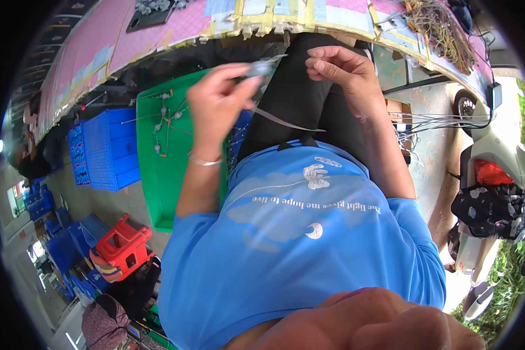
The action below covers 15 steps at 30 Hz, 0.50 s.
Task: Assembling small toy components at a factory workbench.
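Over my lap, my left hand (219, 96) pinches a small grey part (259, 69) between thumb and fingers. A thin pale tip sticks out of that part toward my other hand. From below the left palm a narrow grey strip (286, 123) hangs across my dark trousers. My right hand (347, 73) is raised just to the right, thumb and fingertips pressed together; anything between them is too small to make out. Beside my left forearm, a green tray (151, 201) holds several small grey parts with thin wires (164, 111).
A table edge (262, 23) patched with yellow tape runs in front of me. On it lie a tangled wire bundle (443, 35) and a dark tray of grey parts (149, 17). Blue crates (114, 149) and a red stool (122, 248) stand left; a scooter (499, 151) is parked right.
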{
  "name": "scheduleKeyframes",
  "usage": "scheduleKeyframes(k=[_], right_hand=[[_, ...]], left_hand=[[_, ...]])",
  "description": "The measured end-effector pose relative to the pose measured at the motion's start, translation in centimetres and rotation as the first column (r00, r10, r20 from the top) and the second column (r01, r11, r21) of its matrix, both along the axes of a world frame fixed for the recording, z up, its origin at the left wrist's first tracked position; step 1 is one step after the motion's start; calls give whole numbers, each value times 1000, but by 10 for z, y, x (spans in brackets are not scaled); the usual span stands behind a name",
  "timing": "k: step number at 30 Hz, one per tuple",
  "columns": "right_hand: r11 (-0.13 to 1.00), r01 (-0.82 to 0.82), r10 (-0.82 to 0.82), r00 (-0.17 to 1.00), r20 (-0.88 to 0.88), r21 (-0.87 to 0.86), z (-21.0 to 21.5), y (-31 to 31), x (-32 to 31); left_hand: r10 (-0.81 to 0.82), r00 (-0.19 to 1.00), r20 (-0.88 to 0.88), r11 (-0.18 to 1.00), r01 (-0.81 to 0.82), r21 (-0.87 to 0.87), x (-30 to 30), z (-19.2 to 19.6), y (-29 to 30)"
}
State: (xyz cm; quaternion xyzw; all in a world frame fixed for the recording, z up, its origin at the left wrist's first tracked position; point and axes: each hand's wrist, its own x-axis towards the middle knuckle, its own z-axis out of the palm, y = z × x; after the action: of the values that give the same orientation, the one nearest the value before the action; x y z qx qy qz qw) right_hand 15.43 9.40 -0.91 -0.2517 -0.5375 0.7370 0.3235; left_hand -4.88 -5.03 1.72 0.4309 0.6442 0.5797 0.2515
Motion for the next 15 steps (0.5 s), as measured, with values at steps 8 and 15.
scheduleKeyframes(k=[8, 15], right_hand=[[554, 215, -764, 516, 389, 804, 11, 64, 31], [330, -31, -880, 350, 320, 943, -13, 103, 36]], left_hand=[[290, 843, -452, 862, -436, -260, -116, -14, -90], [153, 892, -426, 988, -154, 32, -73, -12, 61]])
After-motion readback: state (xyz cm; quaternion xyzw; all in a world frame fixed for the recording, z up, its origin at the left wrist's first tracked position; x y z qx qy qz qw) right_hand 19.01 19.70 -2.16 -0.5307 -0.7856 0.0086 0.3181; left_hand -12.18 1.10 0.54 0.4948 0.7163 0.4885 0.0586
